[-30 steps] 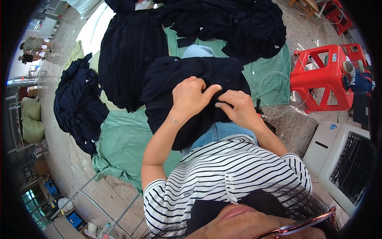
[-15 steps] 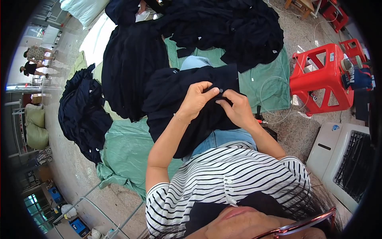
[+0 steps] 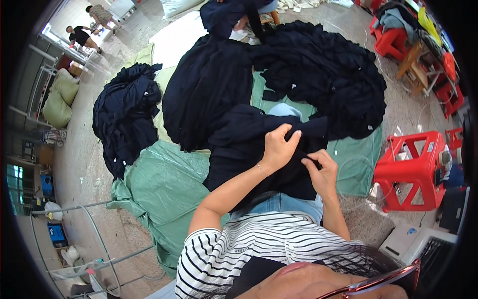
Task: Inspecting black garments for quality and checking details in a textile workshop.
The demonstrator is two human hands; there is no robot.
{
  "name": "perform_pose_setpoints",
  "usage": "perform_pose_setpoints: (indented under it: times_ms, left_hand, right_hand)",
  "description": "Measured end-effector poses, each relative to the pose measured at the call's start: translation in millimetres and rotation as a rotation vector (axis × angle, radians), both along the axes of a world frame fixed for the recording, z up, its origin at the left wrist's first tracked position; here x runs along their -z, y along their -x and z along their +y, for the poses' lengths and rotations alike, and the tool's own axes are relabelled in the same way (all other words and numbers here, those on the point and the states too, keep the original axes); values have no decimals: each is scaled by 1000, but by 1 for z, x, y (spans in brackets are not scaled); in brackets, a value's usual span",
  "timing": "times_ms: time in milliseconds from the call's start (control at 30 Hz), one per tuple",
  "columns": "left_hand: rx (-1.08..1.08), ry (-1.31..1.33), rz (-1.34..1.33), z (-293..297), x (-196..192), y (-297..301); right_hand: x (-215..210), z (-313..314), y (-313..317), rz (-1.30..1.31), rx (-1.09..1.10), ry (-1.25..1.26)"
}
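A navy garment (image 3: 239, 134) lies spread across my lap over blue jeans (image 3: 279, 203). My left hand (image 3: 280, 149) is closed on it, thumb and fingers pinching the cloth near its upper right part. Lower and to the right, my right hand (image 3: 323, 172) pinches the garment's edge between thumb and fingertips. The cloth stretches between the two hands. Light-blue fabric (image 3: 285, 110) shows just beyond the garment.
Large heaps of navy garments lie ahead (image 3: 328, 74), ahead left (image 3: 206, 94) and far left (image 3: 127, 109) on green sheeting (image 3: 164, 179). A red stool (image 3: 411, 172) and white appliance (image 3: 411, 239) stand at right. Another person's hand (image 3: 241, 23) shows beyond the heaps.
My hands have moved farther apart, the right one lower relative to the left. The button seen between them is now out of sight. The whole view has shifted and turned.
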State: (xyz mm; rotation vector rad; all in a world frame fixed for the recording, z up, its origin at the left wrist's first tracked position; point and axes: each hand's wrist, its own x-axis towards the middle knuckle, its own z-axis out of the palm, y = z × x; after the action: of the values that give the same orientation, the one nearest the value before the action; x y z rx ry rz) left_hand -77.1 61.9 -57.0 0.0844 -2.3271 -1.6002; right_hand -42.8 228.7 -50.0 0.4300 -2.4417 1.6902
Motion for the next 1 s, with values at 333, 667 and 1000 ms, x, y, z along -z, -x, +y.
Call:
perform_pose_setpoints:
  times_ms: [333, 667, 1000]
  left_hand:
    - [210, 54, 89, -4, 28, -15]
    - [506, -686, -351, -27, 19, -16]
    - [470, -688, -399, -35, 20, -28]
  right_hand:
    - [20, 3, -6, -267, -78, 678]
    - [-4, -13, 1, 127, -164, -125]
    - [-8, -23, -13, 192, -123, -170]
